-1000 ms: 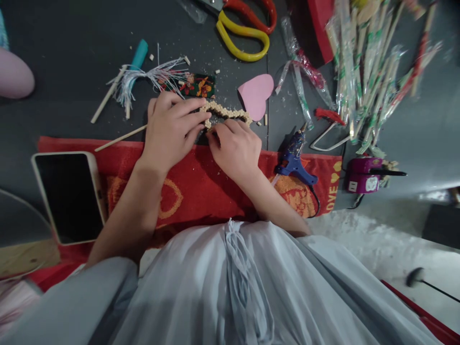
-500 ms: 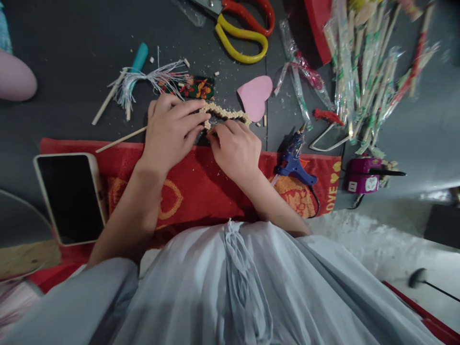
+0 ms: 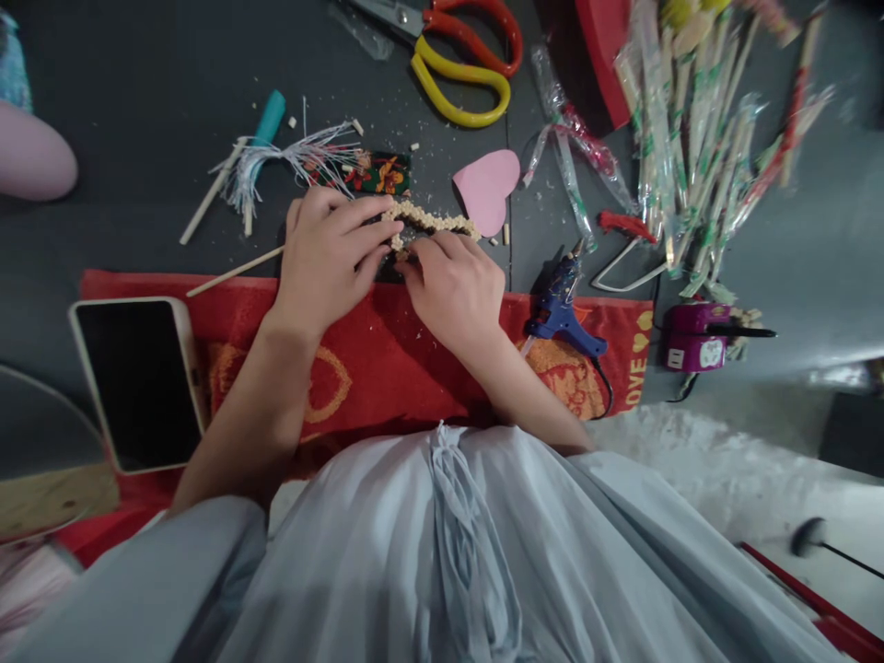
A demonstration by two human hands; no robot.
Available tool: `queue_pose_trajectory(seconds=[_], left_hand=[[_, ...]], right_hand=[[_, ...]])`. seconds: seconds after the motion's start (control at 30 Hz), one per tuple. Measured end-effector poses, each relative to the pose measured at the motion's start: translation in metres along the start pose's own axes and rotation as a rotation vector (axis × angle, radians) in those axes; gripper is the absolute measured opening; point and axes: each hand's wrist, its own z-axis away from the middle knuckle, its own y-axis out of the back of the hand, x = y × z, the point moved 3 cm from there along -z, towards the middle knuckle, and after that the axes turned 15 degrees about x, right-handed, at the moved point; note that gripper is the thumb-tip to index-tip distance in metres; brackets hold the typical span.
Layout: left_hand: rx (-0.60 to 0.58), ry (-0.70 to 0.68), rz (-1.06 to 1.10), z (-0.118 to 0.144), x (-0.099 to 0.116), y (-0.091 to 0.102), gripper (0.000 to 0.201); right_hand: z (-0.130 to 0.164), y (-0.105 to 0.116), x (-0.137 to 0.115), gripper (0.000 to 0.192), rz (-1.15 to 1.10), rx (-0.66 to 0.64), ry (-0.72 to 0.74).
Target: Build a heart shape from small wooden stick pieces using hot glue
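Observation:
A wavy outline built of small beige pieces (image 3: 438,222) lies on the dark table in front of me. My left hand (image 3: 328,253) grips its left end, index and middle fingertips on the upper part and the thumb lower down. At the lower side, my right hand (image 3: 457,285) has its fingers curled and closed against the same outline, covering part of it. A pale thin stick (image 3: 235,272) shows beside my left wrist. Just beyond the outline lie a pink paper heart (image 3: 489,191) and a dark flowered strip (image 3: 387,173).
A blue glue gun (image 3: 561,318) rests on the red towel (image 3: 393,368), right of my forearm. A phone (image 3: 138,382) lies at left. Scissors (image 3: 461,74), a teal marker-like tube (image 3: 269,117) with white threads, and wrapped sticks (image 3: 697,157) lie farther off.
The view has shifted slightly. Both hands keep nearly the same place and grip on the beige outline.

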Motion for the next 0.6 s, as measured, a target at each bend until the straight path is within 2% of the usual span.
queue_pose_trajectory(seconds=[0.17,0.27,0.47,0.6], left_hand=[[0.088,-0.103,-0.003,0.005,0.001,0.004,0.040],[0.082,-0.119,-0.018,0.005,0.000,0.003,0.042],[0.055,-0.086,-0.010,0.004,-0.002,0.002,0.039],[0.120,-0.042,0.004,0.002,0.000,0.008,0.037]], right_hand=[[0.001,0.004,0.004,0.021,0.003,-0.004,-0.031],[0.002,0.001,0.004,0.021,-0.006,0.012,-0.022],[-0.001,0.002,0.003,0.020,-0.048,0.068,-0.015],[-0.003,0.013,0.014,0.030,-0.171,0.119,-0.015]])
